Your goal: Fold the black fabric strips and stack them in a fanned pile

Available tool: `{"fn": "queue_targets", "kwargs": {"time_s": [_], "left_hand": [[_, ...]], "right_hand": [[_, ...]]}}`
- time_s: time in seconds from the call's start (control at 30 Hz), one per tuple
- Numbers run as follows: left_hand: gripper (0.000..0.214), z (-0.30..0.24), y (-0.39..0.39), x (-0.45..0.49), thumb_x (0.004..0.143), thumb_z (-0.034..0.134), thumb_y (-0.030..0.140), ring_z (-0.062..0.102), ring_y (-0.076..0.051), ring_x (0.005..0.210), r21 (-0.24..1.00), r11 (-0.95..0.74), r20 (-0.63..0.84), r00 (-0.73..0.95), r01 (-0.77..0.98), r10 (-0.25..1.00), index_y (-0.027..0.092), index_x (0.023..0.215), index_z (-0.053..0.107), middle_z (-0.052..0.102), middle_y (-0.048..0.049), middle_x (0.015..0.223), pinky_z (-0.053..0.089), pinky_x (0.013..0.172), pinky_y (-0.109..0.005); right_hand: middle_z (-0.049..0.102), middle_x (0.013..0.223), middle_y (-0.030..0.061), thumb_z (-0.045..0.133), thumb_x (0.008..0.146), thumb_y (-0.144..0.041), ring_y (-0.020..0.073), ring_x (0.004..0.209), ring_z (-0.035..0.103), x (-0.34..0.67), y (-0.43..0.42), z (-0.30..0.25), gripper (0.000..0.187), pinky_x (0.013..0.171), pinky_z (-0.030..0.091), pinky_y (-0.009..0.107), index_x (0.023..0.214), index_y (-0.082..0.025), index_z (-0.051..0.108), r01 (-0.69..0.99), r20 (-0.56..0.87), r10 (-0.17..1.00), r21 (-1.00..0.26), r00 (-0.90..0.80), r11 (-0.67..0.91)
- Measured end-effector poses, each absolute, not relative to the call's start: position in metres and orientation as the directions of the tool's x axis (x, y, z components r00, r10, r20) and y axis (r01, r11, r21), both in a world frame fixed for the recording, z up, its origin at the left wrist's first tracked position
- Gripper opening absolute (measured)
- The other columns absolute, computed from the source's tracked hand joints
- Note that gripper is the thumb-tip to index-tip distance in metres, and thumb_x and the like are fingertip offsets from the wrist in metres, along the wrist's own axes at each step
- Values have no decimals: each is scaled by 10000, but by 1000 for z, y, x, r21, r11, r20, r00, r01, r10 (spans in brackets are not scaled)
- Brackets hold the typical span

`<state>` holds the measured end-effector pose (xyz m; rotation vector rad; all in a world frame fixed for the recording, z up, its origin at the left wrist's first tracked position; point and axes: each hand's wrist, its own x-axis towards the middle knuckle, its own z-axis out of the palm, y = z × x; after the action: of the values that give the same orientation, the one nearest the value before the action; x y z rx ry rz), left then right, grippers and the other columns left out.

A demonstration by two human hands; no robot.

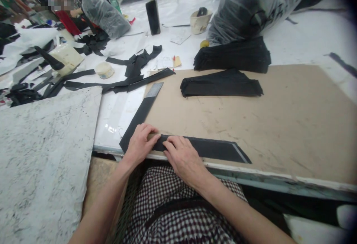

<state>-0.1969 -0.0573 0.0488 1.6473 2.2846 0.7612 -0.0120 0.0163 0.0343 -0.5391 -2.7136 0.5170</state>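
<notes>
My left hand point(141, 143) and my right hand point(182, 158) press down on a long black fabric strip point(206, 148) near the table's front edge. The strip bends under my hands, with one arm running up and left to a grey-tipped end and the other running right to a grey-edged point. My fingers hide the bend. It lies partly on a tan cardboard sheet point(279, 125), which also holds a folded stack of black fabric point(221, 83) just ahead of my hands.
Another black fabric stack point(232, 54) sits beside a bulging plastic bag point(251, 10). Loose black strips point(134, 80) and a tape roll point(104, 70) lie further left. A speckled white board point(41, 162) fills the lower left. A co-worker's hand point(76, 12) is at the far end.
</notes>
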Motion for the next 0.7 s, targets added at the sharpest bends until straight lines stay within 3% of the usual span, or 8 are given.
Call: {"fn": "queue_targets", "kwargs": {"time_s": [0.7], "left_hand": [[34, 44, -48, -203, 859, 675, 227, 551, -186, 947, 541, 232, 104, -338, 808, 936, 215, 888, 662, 642, -13, 945, 463, 875, -338]], "right_hand": [[616, 1233, 101, 516, 973, -162, 265, 1112, 498, -5, 9, 23, 288, 936, 421, 425, 1249, -178, 598, 289, 238, 384, -353, -892, 890]]}}
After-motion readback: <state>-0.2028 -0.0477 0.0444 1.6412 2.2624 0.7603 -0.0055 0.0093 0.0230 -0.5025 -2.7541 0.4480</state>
